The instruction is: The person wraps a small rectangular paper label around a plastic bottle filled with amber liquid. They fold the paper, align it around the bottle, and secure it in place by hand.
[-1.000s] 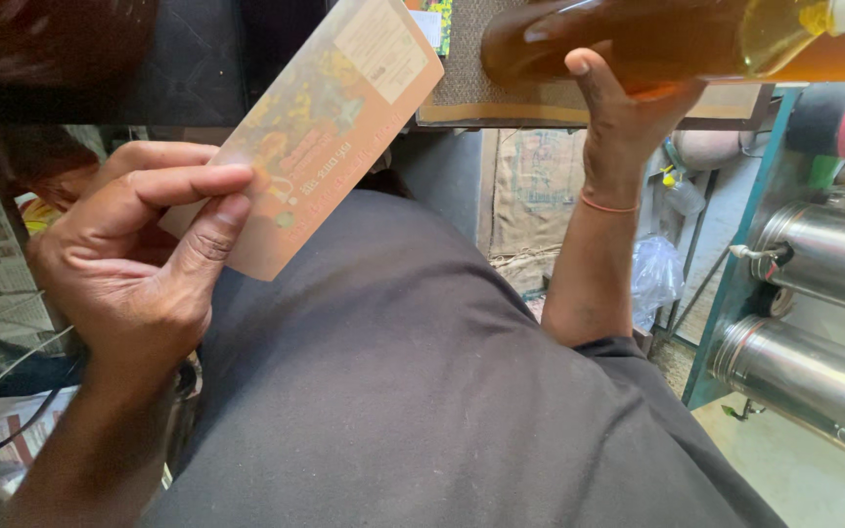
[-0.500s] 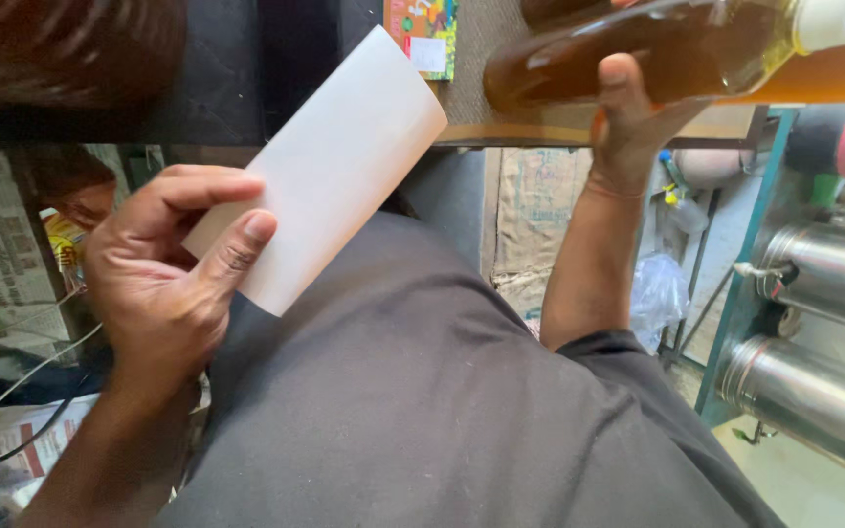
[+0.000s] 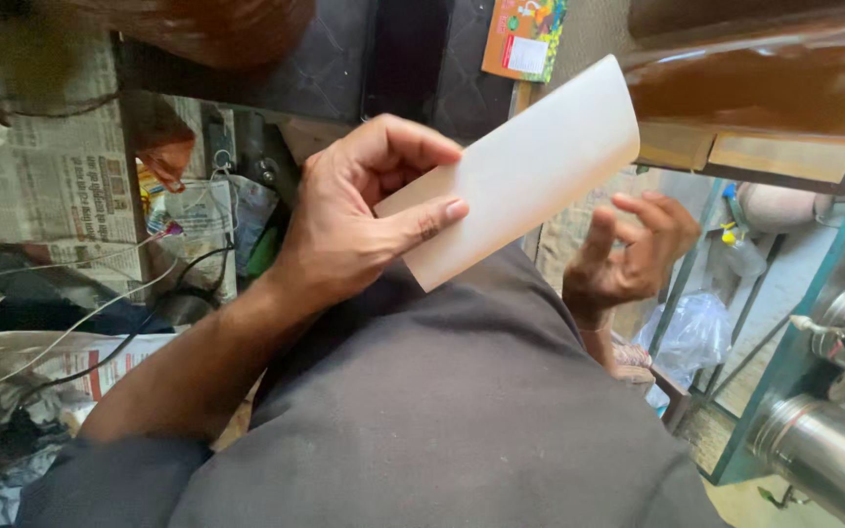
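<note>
My left hand pinches a white rectangular label sheet by its lower left end, blank side toward me, tilted up to the right. My right hand hovers below and to the right of the sheet with fingers spread and nothing in it. Just above it, a large amber bottle of golden liquid lies on a wooden shelf edge. My dark grey shirt fills the lower middle of the view.
Newspaper sheets and loose cables lie at the left. Steel rollers in a teal machine frame stand at the right. A small colourful printed card sits at the top, a plastic bag below the shelf.
My right hand has let go of the amber bottle and dropped below the shelf, fingers open. The label, printed side showing a second ago, now shows its blank side.
</note>
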Demonstrator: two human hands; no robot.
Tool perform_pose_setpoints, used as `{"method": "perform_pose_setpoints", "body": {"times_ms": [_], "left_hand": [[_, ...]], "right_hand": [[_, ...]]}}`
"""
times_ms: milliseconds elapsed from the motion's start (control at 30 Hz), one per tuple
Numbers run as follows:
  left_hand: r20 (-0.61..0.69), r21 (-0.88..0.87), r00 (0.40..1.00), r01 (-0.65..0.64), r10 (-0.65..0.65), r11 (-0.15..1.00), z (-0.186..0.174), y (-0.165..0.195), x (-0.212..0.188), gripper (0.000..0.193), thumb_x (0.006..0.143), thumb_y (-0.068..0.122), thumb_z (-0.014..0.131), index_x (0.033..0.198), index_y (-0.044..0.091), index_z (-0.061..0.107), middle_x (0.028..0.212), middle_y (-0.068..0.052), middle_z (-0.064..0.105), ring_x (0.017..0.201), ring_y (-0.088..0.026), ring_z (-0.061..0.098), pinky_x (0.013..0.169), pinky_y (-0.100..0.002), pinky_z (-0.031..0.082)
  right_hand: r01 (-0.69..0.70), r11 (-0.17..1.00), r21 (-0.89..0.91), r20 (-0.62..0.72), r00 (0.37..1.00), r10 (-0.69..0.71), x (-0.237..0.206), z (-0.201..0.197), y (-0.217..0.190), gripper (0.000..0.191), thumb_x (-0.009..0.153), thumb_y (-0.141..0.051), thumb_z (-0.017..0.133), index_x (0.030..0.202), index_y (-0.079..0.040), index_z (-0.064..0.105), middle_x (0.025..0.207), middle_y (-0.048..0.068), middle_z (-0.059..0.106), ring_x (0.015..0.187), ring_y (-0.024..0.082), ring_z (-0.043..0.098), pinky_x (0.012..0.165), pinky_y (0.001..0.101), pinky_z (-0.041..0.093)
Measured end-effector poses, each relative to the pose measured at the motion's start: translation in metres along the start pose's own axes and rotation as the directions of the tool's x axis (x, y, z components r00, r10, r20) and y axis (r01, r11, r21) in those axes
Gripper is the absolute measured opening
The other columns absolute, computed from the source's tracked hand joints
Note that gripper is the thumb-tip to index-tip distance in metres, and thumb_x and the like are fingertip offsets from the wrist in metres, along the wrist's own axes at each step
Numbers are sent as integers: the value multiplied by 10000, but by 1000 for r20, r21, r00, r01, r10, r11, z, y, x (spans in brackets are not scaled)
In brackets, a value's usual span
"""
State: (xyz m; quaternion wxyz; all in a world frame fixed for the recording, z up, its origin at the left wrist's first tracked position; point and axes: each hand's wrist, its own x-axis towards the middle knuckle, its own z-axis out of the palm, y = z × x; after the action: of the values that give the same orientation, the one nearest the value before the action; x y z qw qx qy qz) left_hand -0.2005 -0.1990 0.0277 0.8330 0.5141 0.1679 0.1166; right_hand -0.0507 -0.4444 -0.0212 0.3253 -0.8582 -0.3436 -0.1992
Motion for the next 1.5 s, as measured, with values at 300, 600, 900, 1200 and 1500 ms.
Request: {"method": "perform_pose_setpoints", "body": {"times_ms": [300, 600, 900, 1200, 1500], "left_hand": [[187, -161, 961, 236, -205, 958, 15, -1, 16, 699, 903, 70, 819, 1498, 4, 458, 1106, -105, 739, 1061, -148, 729, 977, -300, 627], [302, -235, 890, 417, -342, 878, 26, -23, 17, 687, 868, 57, 807, 1484, -12, 511, 1066, -127, 759, 950, -154, 745, 854, -297, 643], [344, -264, 864, 465, -368, 845, 93, -65, -3, 638, 895, 13, 776, 1465, -26, 492, 1105, -191, 763, 969, -202, 766, 847, -334, 659], [239, -512, 960, 255, -150, 820, 120, -77, -64, 771, 962, -36, 787, 1594, 49, 353, 1338, -197, 685, 1232, -259, 710, 1096, -420, 620], [190, -522, 944, 328, -268, 787, 137, -95, -92, 485, 996, 77, 735, 1431, -59, 570, 1132, -157, 736, 968, -192, 719, 853, -347, 627]], "right_hand": [[335, 934, -125, -94, 933, -348, 19, -20, -25, 609, 864, -363, 788, 1263, -122, 396, 1322, 105, 441, 1234, 316, 478, 1045, 500, 467], [-231, 631, 741, 200, 972, 122, 5, -39, 4, 521, 995, -295, 783, 1382, -95, 498, 1362, 149, 614, 938, 221, 696, 797, 307, 630], [-459, 401, 793, 528, 846, -76, -11, -102, 17, 283, 1015, -371, 708, 1011, -88, 700, 1095, 127, 706, 926, 161, 592, 790, 270, 479], [-190, 424, 886, 303, 928, -218, -8, -146, 65, 490, 886, -548, 762, 940, -69, 679, 1093, 141, 684, 1003, 222, 671, 878, 325, 549], [-379, 220, 899, 429, 863, -267, -22, -128, 85, 383, 850, -398, 842, 903, -56, 678, 1066, 150, 715, 982, 237, 699, 853, 323, 586]]}}
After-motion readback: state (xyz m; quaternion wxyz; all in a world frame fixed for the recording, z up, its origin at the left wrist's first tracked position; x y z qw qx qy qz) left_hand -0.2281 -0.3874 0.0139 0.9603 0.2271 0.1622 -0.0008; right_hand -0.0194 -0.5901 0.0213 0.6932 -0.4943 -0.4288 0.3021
